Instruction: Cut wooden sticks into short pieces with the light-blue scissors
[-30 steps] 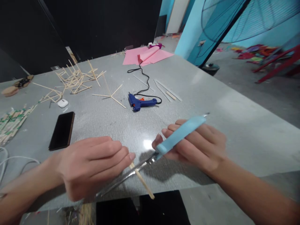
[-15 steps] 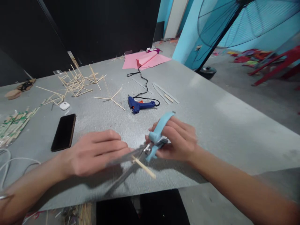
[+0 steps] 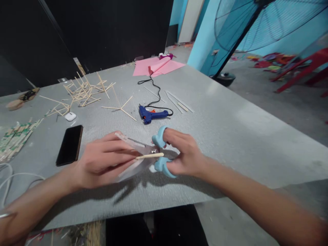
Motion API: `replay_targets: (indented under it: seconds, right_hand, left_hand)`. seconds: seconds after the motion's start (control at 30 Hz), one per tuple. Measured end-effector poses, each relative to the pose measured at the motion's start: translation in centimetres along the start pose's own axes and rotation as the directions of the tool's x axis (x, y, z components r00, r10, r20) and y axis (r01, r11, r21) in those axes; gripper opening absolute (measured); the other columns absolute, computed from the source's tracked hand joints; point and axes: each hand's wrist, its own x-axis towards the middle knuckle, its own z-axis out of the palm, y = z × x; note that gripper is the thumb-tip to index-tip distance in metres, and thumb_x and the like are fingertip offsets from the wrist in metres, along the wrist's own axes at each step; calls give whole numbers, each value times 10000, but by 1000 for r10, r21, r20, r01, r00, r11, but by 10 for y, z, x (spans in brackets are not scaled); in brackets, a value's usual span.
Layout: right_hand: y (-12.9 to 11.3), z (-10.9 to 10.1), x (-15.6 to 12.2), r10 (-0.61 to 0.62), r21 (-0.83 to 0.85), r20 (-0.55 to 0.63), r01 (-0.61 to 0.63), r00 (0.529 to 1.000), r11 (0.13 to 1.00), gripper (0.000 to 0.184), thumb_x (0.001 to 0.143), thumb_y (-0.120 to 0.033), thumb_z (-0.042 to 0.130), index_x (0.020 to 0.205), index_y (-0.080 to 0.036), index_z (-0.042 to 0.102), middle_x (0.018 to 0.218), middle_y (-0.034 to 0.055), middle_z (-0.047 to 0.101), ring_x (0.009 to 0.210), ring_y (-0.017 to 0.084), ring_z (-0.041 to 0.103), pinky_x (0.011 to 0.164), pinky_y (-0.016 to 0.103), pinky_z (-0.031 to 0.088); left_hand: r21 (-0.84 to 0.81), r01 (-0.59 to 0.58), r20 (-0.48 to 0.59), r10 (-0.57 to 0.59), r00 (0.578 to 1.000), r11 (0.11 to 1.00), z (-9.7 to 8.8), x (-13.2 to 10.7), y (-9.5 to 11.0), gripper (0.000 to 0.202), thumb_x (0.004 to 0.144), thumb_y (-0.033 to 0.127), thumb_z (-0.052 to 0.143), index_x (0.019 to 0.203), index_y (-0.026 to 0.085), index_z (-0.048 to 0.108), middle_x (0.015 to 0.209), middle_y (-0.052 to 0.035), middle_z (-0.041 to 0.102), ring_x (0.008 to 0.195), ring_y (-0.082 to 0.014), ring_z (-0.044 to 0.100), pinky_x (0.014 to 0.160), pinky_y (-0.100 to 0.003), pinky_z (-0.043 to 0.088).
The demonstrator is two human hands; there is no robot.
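A pair of scissors with light blue handles [image 3: 159,138] is in my right hand [image 3: 186,152], thumb in one loop and fingers in the other. Its blades are spread apart and point left toward my left hand [image 3: 106,162]. Between the blades, near the pivot, lies a short, pale wooden stick [image 3: 151,155]. My left hand is closed on the far end of that stick, its fingertips hiding where the stick ends. The blade tips pass close around the left fingers, and whether they touch is unclear.
A blue glue gun [image 3: 153,115] with a black cord lies beyond my hands. Joined wooden sticks [image 3: 84,90] stand at the back left. A phone [image 3: 69,145], a white earbud case [image 3: 70,117] and wrapped chopsticks [image 3: 19,138] lie at left. Pink paper [image 3: 143,67] sits far back.
The scissors have turned in my right hand and their handles have spread, so the blades are wide apart. The stick now points right, lying between the blades near the pivot.
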Motion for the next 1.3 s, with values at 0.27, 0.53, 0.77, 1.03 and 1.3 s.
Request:
replay_targets:
  seconds: [0.27, 0.53, 0.77, 1.03, 1.3]
  right_hand:
    - [-1, -1, 4, -14, 50, -26, 15, 1000, 999, 190, 770, -187, 662, 900, -239, 533, 721, -30, 553, 590, 130, 469, 545, 267, 375]
    - [-4, -2, 1, -55, -12, -57, 54, 997, 998, 186, 748, -131, 601, 881, -245, 538, 691, -31, 556, 578, 137, 475, 547, 274, 382]
    - [-1, 1, 2, -79, -15, -91, 78, 993, 997, 186, 739, -160, 629, 890, -237, 551, 709, -25, 567, 581, 131, 459, 538, 273, 372]
    - [13, 4, 1, 321, 141, -67, -310, 945, 940, 161, 675, -216, 704, 795, -214, 596, 670, -53, 532, 548, 95, 398, 497, 242, 344]
    - [14, 6, 11, 600, 542, 520, -778, 608, 318, 183, 735, -324, 747, 808, -173, 673, 678, 24, 655, 567, 125, 541, 464, 220, 372]
  left_hand:
    - [-117, 72, -92, -83, 992, 990, 14, -4, -1, 103, 1041, 186, 618, 1051, 194, 720, 820, -62, 785, 670, -162, 698, 673, -334, 553]
    - [-103, 136, 78, -129, 989, 985, 1, 6, 7, 120, 1015, 191, 630, 1070, 195, 736, 737, -49, 711, 642, -174, 631, 643, -318, 587]
    - [-151, 70, -28, -75, 997, 986, 6, 2, 0, 105, 987, 168, 679, 1065, 171, 751, 661, -34, 681, 598, -159, 612, 633, -311, 559]
    - [-134, 338, -193, -359, 913, 932, 16, -15, -30, 151, 1007, 278, 683, 973, 205, 811, 821, -41, 789, 708, -155, 684, 665, -280, 544]
    - [608, 427, 201, -650, 733, 669, 33, -55, -45, 359, 1104, 370, 480, 1110, 214, 803, 967, -81, 743, 979, -234, 648, 692, -290, 436]
